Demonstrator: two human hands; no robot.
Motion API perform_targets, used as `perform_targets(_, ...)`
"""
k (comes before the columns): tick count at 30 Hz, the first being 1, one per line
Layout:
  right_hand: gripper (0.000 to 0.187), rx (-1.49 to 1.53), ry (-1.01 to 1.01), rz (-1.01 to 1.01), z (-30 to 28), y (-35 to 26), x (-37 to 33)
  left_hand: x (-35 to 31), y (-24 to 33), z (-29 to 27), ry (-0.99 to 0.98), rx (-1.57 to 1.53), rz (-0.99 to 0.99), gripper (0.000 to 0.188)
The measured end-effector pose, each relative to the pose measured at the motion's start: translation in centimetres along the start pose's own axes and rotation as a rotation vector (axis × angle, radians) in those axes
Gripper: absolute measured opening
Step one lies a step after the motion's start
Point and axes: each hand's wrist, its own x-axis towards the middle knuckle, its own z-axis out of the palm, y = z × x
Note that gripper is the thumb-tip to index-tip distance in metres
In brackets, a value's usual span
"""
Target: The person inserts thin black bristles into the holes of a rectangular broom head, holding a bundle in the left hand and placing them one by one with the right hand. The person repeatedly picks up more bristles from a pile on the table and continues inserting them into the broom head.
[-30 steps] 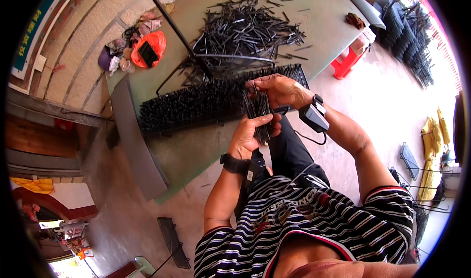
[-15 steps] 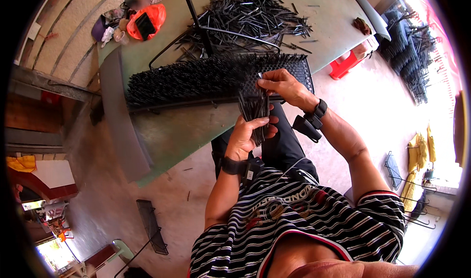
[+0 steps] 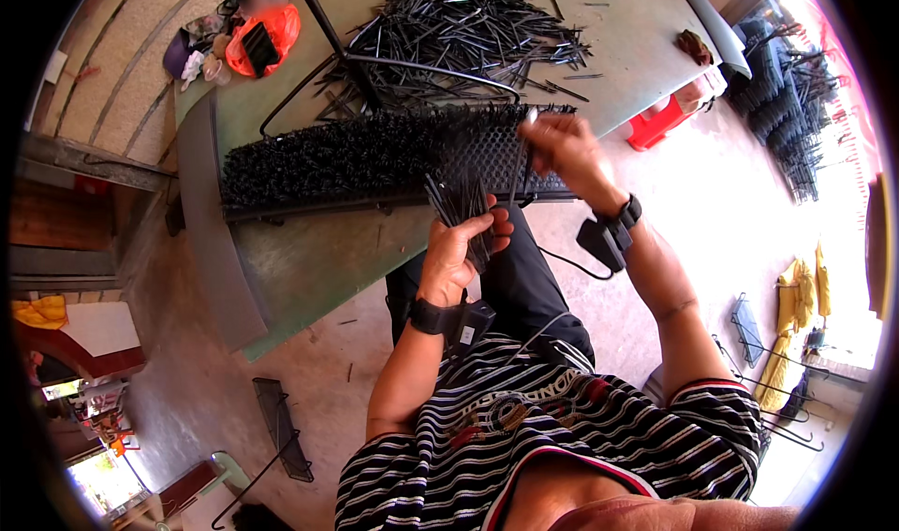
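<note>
Loosely fanned strips (image 3: 455,199), left hand (image 3: 455,252) gripping them, right hand (image 3: 573,151), grip unclear, bristly panel (image 3: 323,164)

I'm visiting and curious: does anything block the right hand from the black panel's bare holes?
Nothing visible does: the right hand appears over the mostly bare right end of the black panel. The left hand holds its black strips farther left.

Black strips (image 3: 455,196) and a black bristled panel (image 3: 318,161) against a pale green tabletop (image 3: 300,259).
The panel's mesh base (image 3: 493,154) has a dark honeycomb pattern; the strip pile (image 3: 454,35) is black with silvery glints. The shirt (image 3: 599,437) is black with white stripes and red collar trim, the trousers (image 3: 520,269) black, the plastic bag (image 3: 285,27) orange-red, the stool (image 3: 654,126) red.
</note>
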Motion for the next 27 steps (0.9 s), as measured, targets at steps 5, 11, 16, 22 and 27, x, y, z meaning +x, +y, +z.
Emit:
perform_targets(5, 0.023, -0.128, -0.111, 0.025, 0.8, 3.2, -0.8, 1.4, -0.4, 2.4, 0.084, 0.006, 0.112, 0.02)
perform_targets(11, 0.026, 0.014, -0.066, 0.084, 0.0, 2.3, -1.1, 2.0, -0.3, 2.7, 0.122, 0.109, 0.154, 0.024)
perform_targets(16, 0.022, 0.056, 0.069, -0.188, -2.0, 1.6, 0.0, 1.5, 0.1, 3.0, 0.216, 0.094, 0.148, 0.022)
perform_targets(22, 0.015, -0.327, 0.334, -0.612, -2.0, 0.6, 2.2, 1.6, 0.1, 2.8, 0.204, 0.037, 0.213, 0.019)
perform_targets(27, 0.014, -0.46, 0.291, -0.708, -2.6, 1.2, 3.6, 1.7, 0.2, 3.2, 0.206, 0.002, 0.239, 0.015)
